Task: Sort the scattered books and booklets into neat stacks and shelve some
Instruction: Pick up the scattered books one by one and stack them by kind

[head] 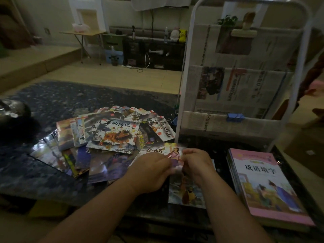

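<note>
Left hand (154, 170) and right hand (196, 163) both pinch a thin glossy booklet (172, 151) above the dark speckled table (52, 102).

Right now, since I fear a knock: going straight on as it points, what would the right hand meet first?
Beyond the booklet it holds, the right hand would probably meet the fanned pile of booklets; depth unclear.

Dim indoor light leaves the counter (61, 102) nearly black, with faint glare on the glossy booklets (46, 150). Wide-angle distortion bows the edges; the background is soft.
</note>
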`<state>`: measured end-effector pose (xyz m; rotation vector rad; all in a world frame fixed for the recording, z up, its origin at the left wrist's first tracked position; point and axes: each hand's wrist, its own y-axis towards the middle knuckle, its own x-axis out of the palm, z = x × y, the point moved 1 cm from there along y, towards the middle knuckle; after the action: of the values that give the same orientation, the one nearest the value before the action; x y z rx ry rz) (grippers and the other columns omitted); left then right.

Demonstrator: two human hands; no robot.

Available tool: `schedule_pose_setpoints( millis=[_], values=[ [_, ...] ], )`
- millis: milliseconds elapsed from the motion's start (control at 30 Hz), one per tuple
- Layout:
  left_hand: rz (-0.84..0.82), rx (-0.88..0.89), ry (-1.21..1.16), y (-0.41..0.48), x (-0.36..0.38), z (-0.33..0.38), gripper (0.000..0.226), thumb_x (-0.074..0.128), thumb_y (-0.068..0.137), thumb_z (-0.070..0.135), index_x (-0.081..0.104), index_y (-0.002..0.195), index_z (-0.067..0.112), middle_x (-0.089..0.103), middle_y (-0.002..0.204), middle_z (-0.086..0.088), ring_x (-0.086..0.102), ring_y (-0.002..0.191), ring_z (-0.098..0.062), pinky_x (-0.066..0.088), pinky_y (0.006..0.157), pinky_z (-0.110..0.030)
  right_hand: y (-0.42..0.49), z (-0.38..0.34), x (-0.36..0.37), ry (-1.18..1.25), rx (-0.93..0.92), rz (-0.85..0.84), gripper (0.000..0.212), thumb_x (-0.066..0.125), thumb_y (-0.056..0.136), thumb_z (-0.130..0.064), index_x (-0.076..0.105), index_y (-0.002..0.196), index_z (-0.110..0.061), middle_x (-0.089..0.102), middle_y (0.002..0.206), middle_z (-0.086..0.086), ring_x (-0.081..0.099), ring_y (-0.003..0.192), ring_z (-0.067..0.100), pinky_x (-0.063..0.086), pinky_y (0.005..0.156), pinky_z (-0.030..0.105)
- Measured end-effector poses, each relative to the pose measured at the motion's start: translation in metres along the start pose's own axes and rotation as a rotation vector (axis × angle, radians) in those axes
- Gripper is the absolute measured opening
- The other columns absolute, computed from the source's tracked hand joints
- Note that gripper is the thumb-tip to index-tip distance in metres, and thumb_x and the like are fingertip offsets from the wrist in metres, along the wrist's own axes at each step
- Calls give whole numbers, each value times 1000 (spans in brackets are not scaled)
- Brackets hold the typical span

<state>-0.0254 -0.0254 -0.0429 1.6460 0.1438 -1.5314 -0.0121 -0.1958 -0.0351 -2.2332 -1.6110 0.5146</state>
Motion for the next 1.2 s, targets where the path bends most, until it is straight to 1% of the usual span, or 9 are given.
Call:
schedule_pose_setpoints(
  millis=[167, 267, 400, 500, 633, 767, 900, 1100, 1200],
  values=[
    [-61, -403, 5, 5, 4, -11, 33, 38, 97, 36, 65, 104, 18, 65, 98, -1, 58, 90, -21, 44, 74, -35, 0, -4, -10, -92, -82, 71, 34, 49, 92, 11, 70, 110, -9, 59, 110, 7, 65, 81, 20, 56, 51, 24],
    [-88, -765, -69, 5, 10, -23, 26, 46, 96, 19, 64, 116, 20, 60, 115, -4, 56, 101, -21, 47, 82, -33, 5, -5, -19, -174, -93, 96, 35, 51, 90, 10, 72, 95, -18, 61, 113, 6, 65, 87, 19, 61, 69, 32],
    [-60, -1064, -435, 3, 18, -31, 23, 53, 93, 12, 69, 108, 21, 68, 108, -3, 63, 81, -15, 47, 63, -21, 6, -9, -31, -298, -113, 133, 39, 46, 91, 7, 69, 85, -24, 62, 114, 9, 65, 91, 27, 60, 78, 44],
    [-12, -1091, -579, 9, 20, -27, 21, 62, 89, 8, 72, 104, 19, 71, 101, -2, 66, 84, -16, 48, 64, -20, 5, -12, -43, -489, -168, 162, 29, 49, 91, 4, 69, 103, -15, 60, 106, 7, 60, 75, 23, 59, 73, 41],
    [-56, -1024, -676, 13, 25, -13, 25, 67, 86, 1, 70, 107, 14, 67, 93, 2, 61, 81, -7, 48, 70, -15, 0, -11, -50, -849, -175, 215, 10, 62, 90, -21, 66, 96, -13, 62, 94, 5, 61, 89, 28, 54, 81, 38],
    [-137, -980, -608, 13, 36, -4, 30, 64, 83, -2, 67, 99, 23, 67, 95, 6, 63, 91, -11, 53, 83, -25, -1, -2, -51, -1011, -50, 147, 26, 62, 92, -28, 66, 105, -5, 59, 86, 10, 56, 78, 26, 49, 75, 33],
    [-181, -950, -569, 14, 43, 3, 26, 72, 81, 6, 65, 94, 28, 64, 90, 12, 62, 87, -9, 50, 73, -22, -1, 0, -56, -1105, 21, 128, 36, 62, 92, -31, 63, 116, -3, 64, 113, 15, 61, 103, 30, 47, 82, 31],
    [-227, -912, -563, 14, 51, 11, 26, 67, 84, 5, 67, 101, 25, 64, 95, 7, 61, 85, -9, 46, 63, -13, 6, 8, -56, -1102, 137, 72, 61, 81, 74, -37, 61, 124, -7, 63, 121, 12, 62, 106, 30, 53, 89, 37],
    [-244, -895, -540, 13, 54, 12, 30, 69, 83, 5, 68, 105, 25, 65, 102, 5, 62, 91, -11, 53, 76, -21, 9, 11, -56, -1122, 148, 84, 80, 82, 69, -41, 50, 135, -11, 56, 132, 13, 58, 114, 32, 51, 96, 42]
  ],
)
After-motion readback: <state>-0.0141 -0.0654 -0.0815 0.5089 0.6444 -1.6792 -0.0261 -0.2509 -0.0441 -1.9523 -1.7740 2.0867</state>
